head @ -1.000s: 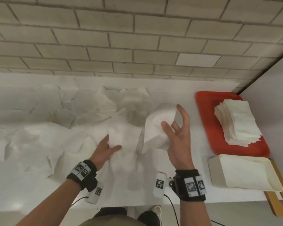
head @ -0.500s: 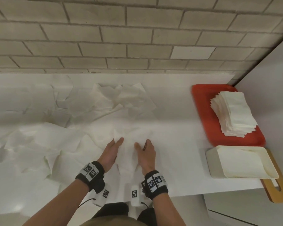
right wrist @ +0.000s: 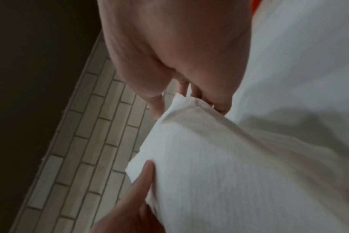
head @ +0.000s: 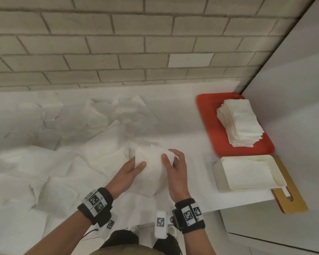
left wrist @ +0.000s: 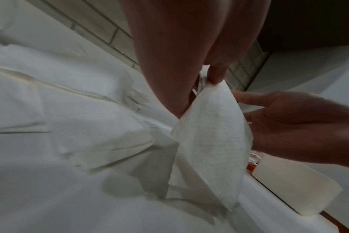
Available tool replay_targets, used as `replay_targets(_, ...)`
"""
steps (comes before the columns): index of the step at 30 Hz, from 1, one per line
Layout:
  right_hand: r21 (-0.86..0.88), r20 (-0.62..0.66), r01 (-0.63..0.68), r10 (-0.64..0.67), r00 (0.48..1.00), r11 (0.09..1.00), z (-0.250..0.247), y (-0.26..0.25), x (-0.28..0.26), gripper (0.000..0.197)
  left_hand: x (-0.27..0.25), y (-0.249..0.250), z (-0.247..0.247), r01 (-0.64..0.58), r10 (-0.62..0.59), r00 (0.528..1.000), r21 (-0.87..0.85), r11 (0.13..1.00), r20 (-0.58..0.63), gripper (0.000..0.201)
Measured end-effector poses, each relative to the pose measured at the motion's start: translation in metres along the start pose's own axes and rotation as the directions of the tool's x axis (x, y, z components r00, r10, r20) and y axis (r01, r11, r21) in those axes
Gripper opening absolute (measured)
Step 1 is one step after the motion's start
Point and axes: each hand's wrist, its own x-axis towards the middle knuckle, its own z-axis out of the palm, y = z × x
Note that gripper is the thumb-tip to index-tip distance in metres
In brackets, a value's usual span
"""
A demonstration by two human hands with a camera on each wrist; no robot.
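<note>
A white paper napkin is lifted a little off the white counter, near its front edge. My left hand pinches its left side, thumb on top. My right hand pinches its right upper corner. In the left wrist view the napkin hangs from my fingertips, with the right hand beside it. The right wrist view shows the napkin held at its top corner, my left thumb lying on its lower edge.
Several loose unfolded napkins cover the left half of the counter. A red tray at the right carries a stack of folded napkins. A cream container sits in front of it on a wooden board. A brick wall lies behind.
One second ago both hands held the napkin up. Half a second ago they pressed it flat on the counter. Now both hands pinch it and it is lifted again.
</note>
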Motion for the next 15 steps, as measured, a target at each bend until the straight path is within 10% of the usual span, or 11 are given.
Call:
replay_targets(8,-0.445,0.011,0.362,-0.399,0.917,0.819,-0.078,-0.058,-0.006,0.015,0.011,0.028,0.082,-0.057,0.051,0.991,-0.05,0.997,-0.121,0.038)
replay_targets(15,-0.552,-0.113,0.39,-0.53,0.841,0.737,-0.162,-0.109,-0.005,0.024,0.019,0.017,0.126,-0.074,0.064,0.983,-0.051,0.996,-0.172,0.053)
